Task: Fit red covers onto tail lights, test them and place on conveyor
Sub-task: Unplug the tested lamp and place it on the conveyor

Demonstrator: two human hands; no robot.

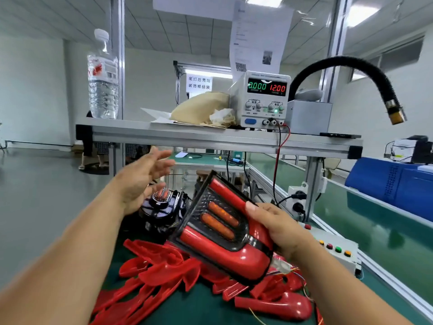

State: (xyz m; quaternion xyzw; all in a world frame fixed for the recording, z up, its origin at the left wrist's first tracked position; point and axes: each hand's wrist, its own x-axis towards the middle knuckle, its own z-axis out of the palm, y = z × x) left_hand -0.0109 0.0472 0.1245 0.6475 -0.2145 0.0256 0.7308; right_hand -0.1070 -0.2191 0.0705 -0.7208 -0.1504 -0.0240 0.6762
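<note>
Here, the right grip [281, 228] clamps a glossy red-covered tail light [234, 254]; left grip [140, 181] splayed apart.

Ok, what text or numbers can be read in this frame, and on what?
"0.000": green digits, grey bench power supply display.
"12.00": red digits, same display.
"尾灯后壳与 装饰框组装": white hanging sign.
Too blurred: its knob labels, white paper sheet with QR code, clear plastic water bottle label, blue plastic crate print.
</note>
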